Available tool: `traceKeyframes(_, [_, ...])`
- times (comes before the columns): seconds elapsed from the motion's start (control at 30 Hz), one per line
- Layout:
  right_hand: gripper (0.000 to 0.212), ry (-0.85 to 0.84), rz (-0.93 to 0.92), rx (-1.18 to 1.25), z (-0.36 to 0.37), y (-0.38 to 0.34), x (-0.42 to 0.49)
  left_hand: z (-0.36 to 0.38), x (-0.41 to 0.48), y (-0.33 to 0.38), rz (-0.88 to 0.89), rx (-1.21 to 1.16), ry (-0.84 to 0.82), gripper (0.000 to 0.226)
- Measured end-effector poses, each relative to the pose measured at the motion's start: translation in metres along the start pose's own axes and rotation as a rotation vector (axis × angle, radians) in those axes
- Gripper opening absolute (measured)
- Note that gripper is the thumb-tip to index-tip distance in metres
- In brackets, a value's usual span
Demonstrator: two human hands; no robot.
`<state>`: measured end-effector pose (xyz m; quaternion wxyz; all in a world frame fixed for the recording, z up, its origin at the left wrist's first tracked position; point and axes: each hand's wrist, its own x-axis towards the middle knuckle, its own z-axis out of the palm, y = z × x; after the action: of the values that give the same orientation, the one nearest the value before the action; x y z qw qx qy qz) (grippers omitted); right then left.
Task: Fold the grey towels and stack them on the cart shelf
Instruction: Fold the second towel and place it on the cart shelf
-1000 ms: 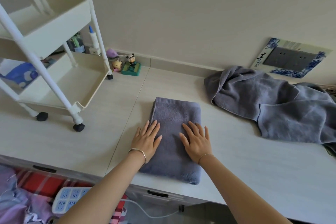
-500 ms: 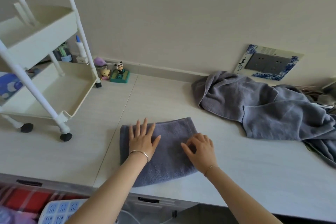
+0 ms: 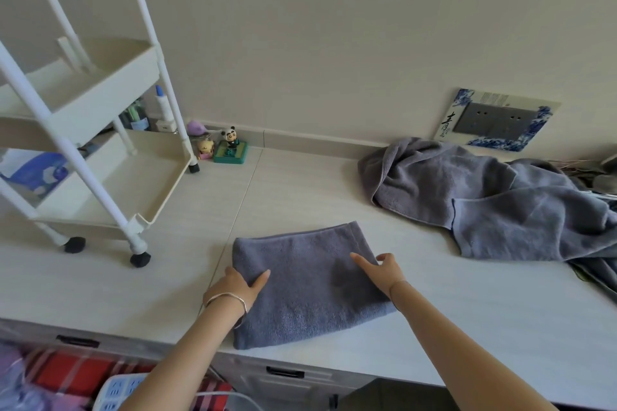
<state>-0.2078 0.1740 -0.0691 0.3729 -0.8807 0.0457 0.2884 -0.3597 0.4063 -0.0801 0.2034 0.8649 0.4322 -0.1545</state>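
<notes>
A folded grey towel (image 3: 307, 280) lies on the pale counter in front of me. My left hand (image 3: 238, 285) grips its left edge, thumb on top and fingers tucked under. At the towel's right edge my right hand (image 3: 380, 269) has its forefinger stretched over the cloth and the other fingers curled at the side. Unfolded grey towels (image 3: 494, 200) lie in a crumpled heap at the right. The white cart (image 3: 100, 130) stands on the counter at the left, its lower shelf (image 3: 147, 183) bare.
Small figurines, among them a panda on a green base (image 3: 230, 147), stand by the wall behind the cart. A framed socket plate (image 3: 497, 118) hangs on the wall at the right. Below the counter edge are drawers, a power strip (image 3: 117, 394) and red plaid fabric.
The towel has been folded shorter and now lies crosswise. Both hands have moved from lying flat on top of it to its left and right edges.
</notes>
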Motion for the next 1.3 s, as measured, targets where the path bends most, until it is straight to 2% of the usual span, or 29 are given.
traceKeyframes(0.13, [0.083, -0.069, 0.064, -0.011, -0.003, -0.002, -0.007, -0.001, 0.0, 0.007, -0.01, -0.125, -0.094, 0.088])
traceKeyframes(0.2, [0.079, -0.108, 0.064, 0.002, -0.005, -0.001, -0.011, -0.004, 0.002, 0.008, -0.022, -0.3, -0.185, 0.087])
traceKeyframes(0.3, [0.062, -0.162, -0.015, 0.053, -0.015, -0.006, -0.02, -0.02, -0.001, 0.011, -0.084, -0.648, -0.313, 0.084])
traceKeyframes(0.43, [0.052, -0.197, -0.131, 0.177, -0.041, -0.033, -0.038, -0.065, -0.007, 0.025, -0.058, -0.822, -0.343, 0.079])
traceKeyframes(0.53, [0.052, -0.194, -0.216, 0.297, -0.069, -0.069, -0.052, -0.114, -0.019, 0.042, 0.02, -0.891, -0.277, 0.072])
traceKeyframes(0.67, [0.043, -0.196, -0.321, 0.378, -0.109, -0.13, -0.076, -0.186, -0.042, 0.064, 0.129, -0.986, -0.181, 0.054])
traceKeyframes(0.7, [0.042, -0.19, -0.348, 0.389, -0.118, -0.145, -0.082, -0.202, -0.047, 0.067, 0.163, -0.996, -0.147, 0.06])
traceKeyframes(0.8, [0.04, -0.168, -0.466, 0.409, -0.145, -0.197, -0.098, -0.257, -0.064, 0.072, 0.202, -1.044, -0.067, 0.099])
traceKeyframes(0.83, [0.039, -0.186, -0.517, 0.416, -0.154, -0.215, -0.103, -0.276, -0.07, 0.07, 0.219, -1.068, -0.05, 0.101])
traceKeyframes(0.97, [0.036, -0.244, -0.692, 0.39, -0.18, -0.276, -0.11, -0.334, -0.098, 0.071, 0.302, -1.147, -0.013, 0.076])
traceKeyframes(1.07, [0.035, -0.322, -0.815, 0.347, -0.193, -0.328, -0.111, -0.372, -0.114, 0.069, 0.348, -1.217, 0.126, 0.059])
traceKeyframes(1.13, [0.038, -0.366, -0.881, 0.31, -0.198, -0.361, -0.113, -0.394, -0.122, 0.066, 0.374, -1.246, 0.179, 0.055])
traceKeyframes(1.27, [0.041, -0.441, -1.047, 0.224, -0.193, -0.435, -0.126, -0.437, -0.135, 0.049, 0.419, -1.306, 0.441, 0.046])
traceKeyframes(1.3, [0.041, -0.458, -1.094, 0.202, -0.189, -0.454, -0.13, -0.447, -0.136, 0.044, 0.418, -1.313, 0.502, 0.051])
